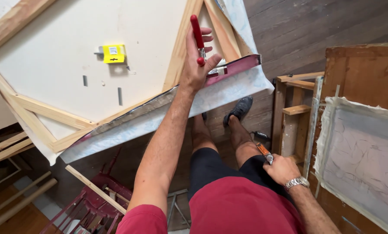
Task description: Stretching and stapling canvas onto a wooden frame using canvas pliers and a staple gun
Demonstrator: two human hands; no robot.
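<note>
Here, a large canvas stretched on a pale wooden stretcher frame (79,65) is seen from behind, tilted, with loose whitish cloth (159,119) folded over its lower edge. Pressed against that edge is the left hand (197,65), fingers wrapped around red-handled canvas pliers (198,40) — the red grips point up, the metal jaws meet the cloth at the frame's rim. Lower right, beside the thigh, the right hand (282,168) is closed on an orange-handled tool (264,152), its tip hidden. A small yellow box (114,53) is seen lying on the canvas back — well apart from both hands.
</note>
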